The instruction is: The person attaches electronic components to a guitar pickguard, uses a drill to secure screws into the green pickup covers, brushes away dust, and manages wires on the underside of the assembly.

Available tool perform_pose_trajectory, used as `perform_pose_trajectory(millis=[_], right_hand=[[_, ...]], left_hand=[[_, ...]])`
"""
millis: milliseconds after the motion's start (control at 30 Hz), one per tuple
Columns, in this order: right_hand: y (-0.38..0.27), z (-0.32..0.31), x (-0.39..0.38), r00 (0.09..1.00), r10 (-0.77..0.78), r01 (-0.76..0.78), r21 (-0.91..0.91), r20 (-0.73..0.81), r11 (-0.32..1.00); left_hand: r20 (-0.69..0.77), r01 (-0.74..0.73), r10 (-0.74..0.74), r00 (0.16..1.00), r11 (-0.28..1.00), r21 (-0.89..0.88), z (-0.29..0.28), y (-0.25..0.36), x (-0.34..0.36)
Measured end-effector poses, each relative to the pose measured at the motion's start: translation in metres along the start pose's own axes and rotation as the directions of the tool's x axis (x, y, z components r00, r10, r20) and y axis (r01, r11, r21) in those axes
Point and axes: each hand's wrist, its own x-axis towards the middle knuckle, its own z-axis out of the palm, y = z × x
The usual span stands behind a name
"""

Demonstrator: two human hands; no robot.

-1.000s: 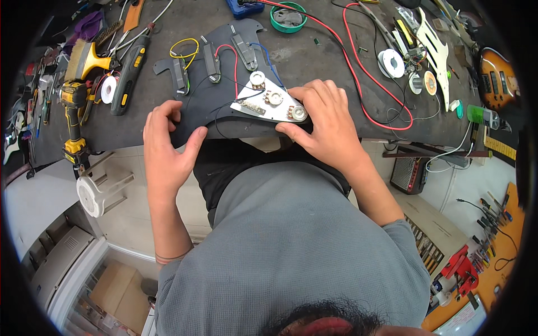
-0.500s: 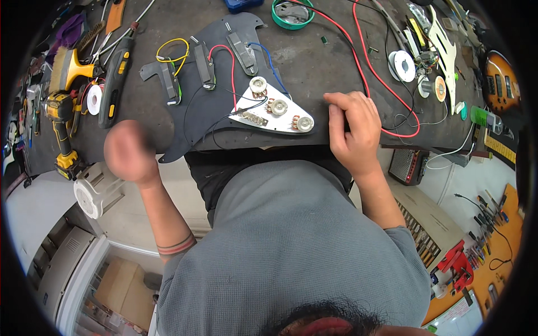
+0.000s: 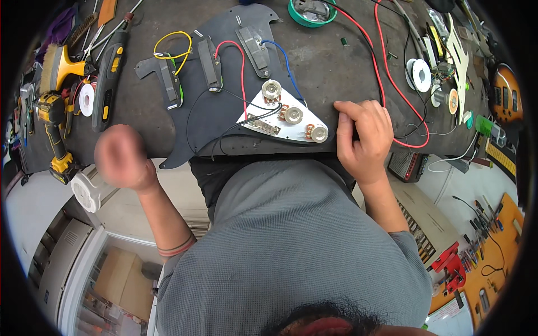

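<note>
A black guitar pickguard [image 3: 207, 126] lies on the bench in front of me, with three slim pickups [image 3: 211, 67] fixed across it. At its right side sits a white triangular control plate [image 3: 274, 120] bearing three round potentiometers and a switch. Yellow, red, blue and black wires run from the pickups, several of them to this plate. My right hand [image 3: 367, 137] rests at the bench edge just right of the plate, apart from it, loosely curled with thumb and forefinger apart and nothing seen in it. Off to the left, my left hand [image 3: 122, 158] is raised near the bench edge; its fingers are smeared.
On the left lie a yellow-handled brush [image 3: 64, 64], a cordless drill [image 3: 55, 126] and a black-and-yellow tool [image 3: 109, 84]. A green round dish [image 3: 312, 14] stands at the back. Red and black cables [image 3: 386, 95], wire spools [image 3: 419, 74] and a pale curved piece [image 3: 458, 64] are to the right.
The view has shifted slightly, so the pickguard and plate appear a little lower and further right. Both hands stay near the bench edge, with the left slightly lower in view.
</note>
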Motion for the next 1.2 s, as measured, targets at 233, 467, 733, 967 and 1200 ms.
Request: perform_pose_trajectory(millis=[233, 467, 733, 967, 1200], right_hand=[[0.000, -0.001, 0.001, 1.000, -0.007, 0.007, -0.017, -0.004, 1.000], [0.003, -0.002, 0.000, 1.000, -0.011, 0.011, -0.004, 0.003, 1.000], [0.004, -0.002, -0.007, 0.994, 0.044, -0.038, 0.068, -0.096, 0.997], [0.055, -0.046, 0.041, 0.982, 0.149, -0.162, -0.114, -0.116, 0.980], [0.089, -0.058, 0.063, 0.992, 0.046, -0.013, -0.273, 0.114, 0.962]], left_hand=[[-0.002, -0.001, 0.001, 1.000, 1.000, 0.011, 0.003, 0.000, -0.001], [0.026, 0.056, -0.056, 0.998, 0.998, -0.011, -0.009, -0.003, -0.004], [0.027, 0.044, -0.045, 0.999, 0.999, 0.021, -0.006, -0.002, -0.001], [0.026, 0.061, -0.062, 0.998, 0.998, 0.027, -0.011, -0.004, -0.005], [0.006, 0.033, -0.033, 0.999, 0.999, 0.016, -0.001, -0.006, -0.001]])
